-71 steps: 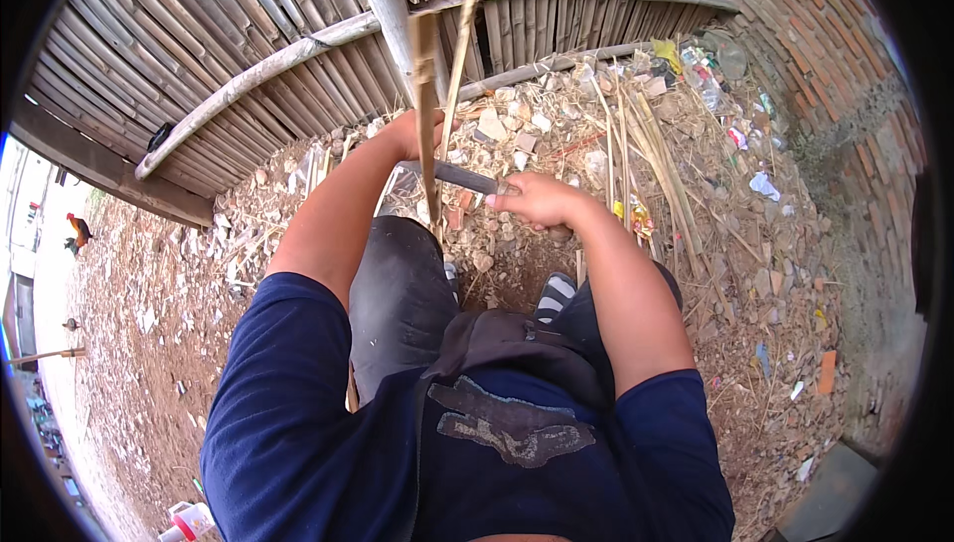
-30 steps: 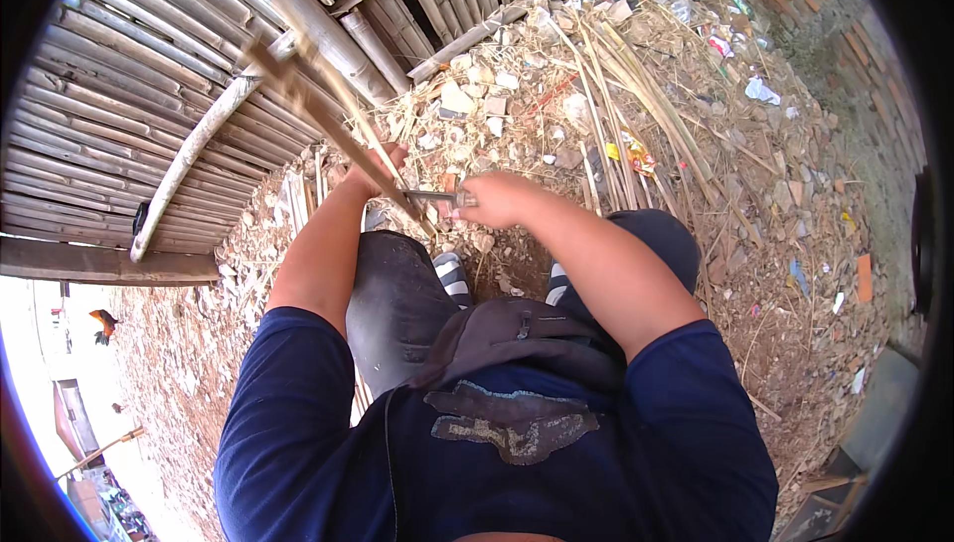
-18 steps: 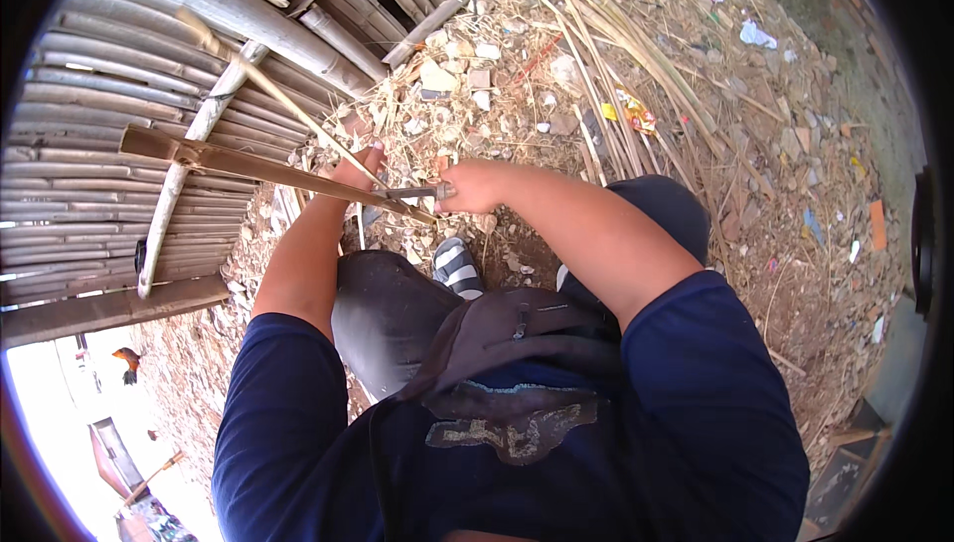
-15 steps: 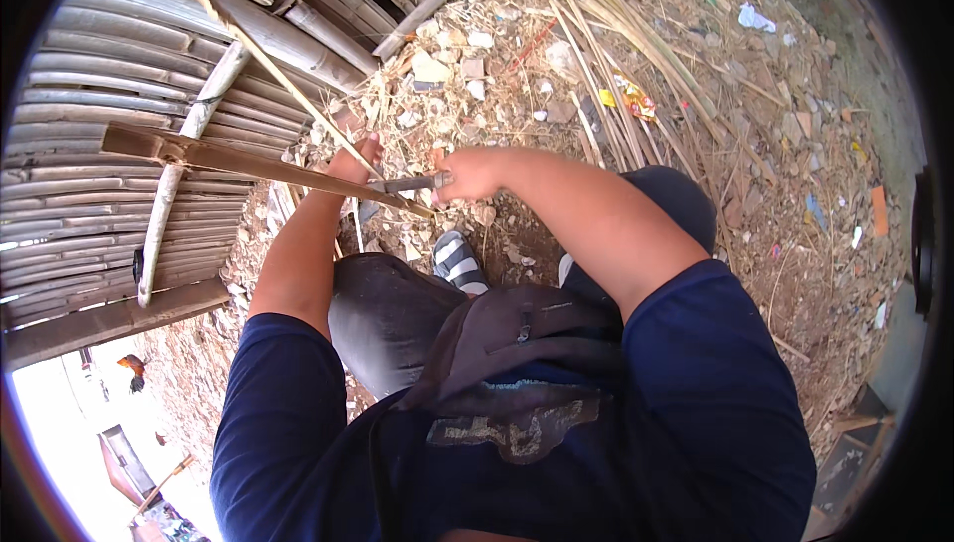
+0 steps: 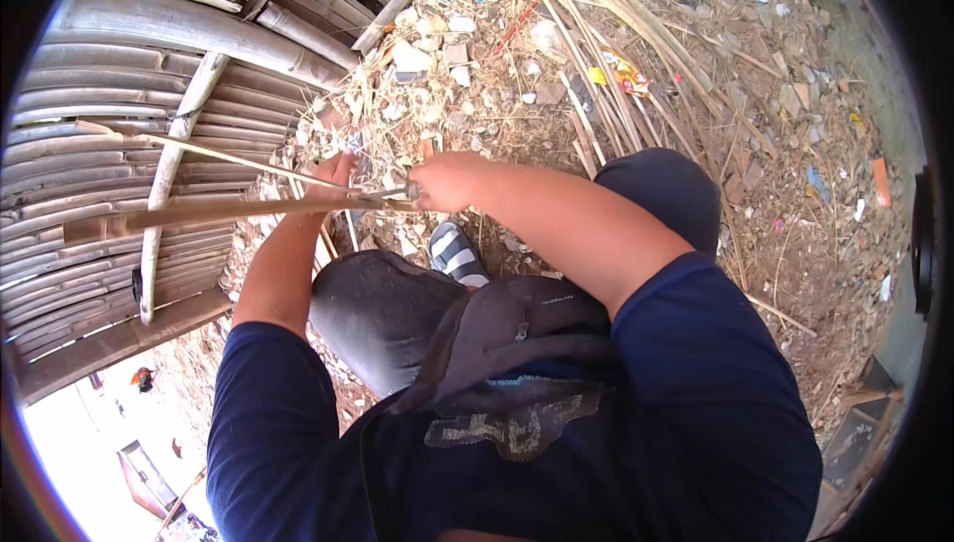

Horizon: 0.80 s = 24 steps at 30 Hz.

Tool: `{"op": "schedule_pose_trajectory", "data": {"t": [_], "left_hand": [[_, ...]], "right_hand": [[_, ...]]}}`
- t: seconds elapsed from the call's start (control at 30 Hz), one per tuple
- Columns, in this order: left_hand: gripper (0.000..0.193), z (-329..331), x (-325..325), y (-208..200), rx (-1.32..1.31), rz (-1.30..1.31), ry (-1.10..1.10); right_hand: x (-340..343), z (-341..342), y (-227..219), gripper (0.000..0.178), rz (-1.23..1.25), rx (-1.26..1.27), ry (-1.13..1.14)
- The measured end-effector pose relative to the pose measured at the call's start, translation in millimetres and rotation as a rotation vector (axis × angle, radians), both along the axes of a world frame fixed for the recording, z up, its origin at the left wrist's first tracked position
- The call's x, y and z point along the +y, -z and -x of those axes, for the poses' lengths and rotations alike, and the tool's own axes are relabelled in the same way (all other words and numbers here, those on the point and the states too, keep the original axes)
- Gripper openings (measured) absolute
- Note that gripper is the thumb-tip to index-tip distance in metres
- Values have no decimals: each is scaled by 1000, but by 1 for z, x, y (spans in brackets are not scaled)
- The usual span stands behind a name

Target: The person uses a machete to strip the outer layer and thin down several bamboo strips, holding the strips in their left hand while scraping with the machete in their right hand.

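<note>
A long brown split bamboo piece (image 5: 199, 215) stretches from the left across my left forearm to between my hands. My left hand (image 5: 332, 172) is closed round bamboo near its right end; part of the fingers is hidden. From the same place a thinner pale strip (image 5: 219, 153) slants up to the left. My right hand (image 5: 444, 182) grips a knife (image 5: 390, 192), its short grey blade pointing left against the bamboo between the two hands. How deep the blade sits in the bamboo I cannot tell.
A bamboo slat wall (image 5: 89, 169) with a pole across it stands at the left. Long bamboo strips (image 5: 616, 25) lie on rubble and dry shavings ahead. My sandalled foot (image 5: 457, 256) is below my hands. An orange brick piece (image 5: 880, 184) lies far right.
Both hands have shifted slightly left. The bamboo piece's far end has swung down and left, and the thin strip's far end has dropped nearer to it. The knife stays in my right hand.
</note>
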<state>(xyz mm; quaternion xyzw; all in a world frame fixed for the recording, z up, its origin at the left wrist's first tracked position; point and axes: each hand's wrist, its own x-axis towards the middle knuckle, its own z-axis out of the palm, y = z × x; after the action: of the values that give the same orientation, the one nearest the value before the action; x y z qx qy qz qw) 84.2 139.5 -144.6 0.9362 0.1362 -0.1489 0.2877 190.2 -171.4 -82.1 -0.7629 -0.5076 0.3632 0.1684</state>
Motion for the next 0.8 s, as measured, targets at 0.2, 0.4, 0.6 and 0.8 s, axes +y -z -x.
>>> {"op": "schedule_pose_trajectory", "data": {"t": [0.2, 0.4, 0.6, 0.8], "left_hand": [[71, 36, 19, -1, -71, 65, -242], [59, 30, 15, 8, -235, 225, -393], [60, 20, 26, 25, -220, 357, -479], [48, 46, 46, 4, -491, 516, -830]], "right_hand": [[38, 14, 20, 48, -42, 87, -75], [60, -10, 20, 61, -6, 113, -210], [58, -24, 1, 66, 156, 239, -150], [46, 3, -14, 53, 142, 39, -173]]}}
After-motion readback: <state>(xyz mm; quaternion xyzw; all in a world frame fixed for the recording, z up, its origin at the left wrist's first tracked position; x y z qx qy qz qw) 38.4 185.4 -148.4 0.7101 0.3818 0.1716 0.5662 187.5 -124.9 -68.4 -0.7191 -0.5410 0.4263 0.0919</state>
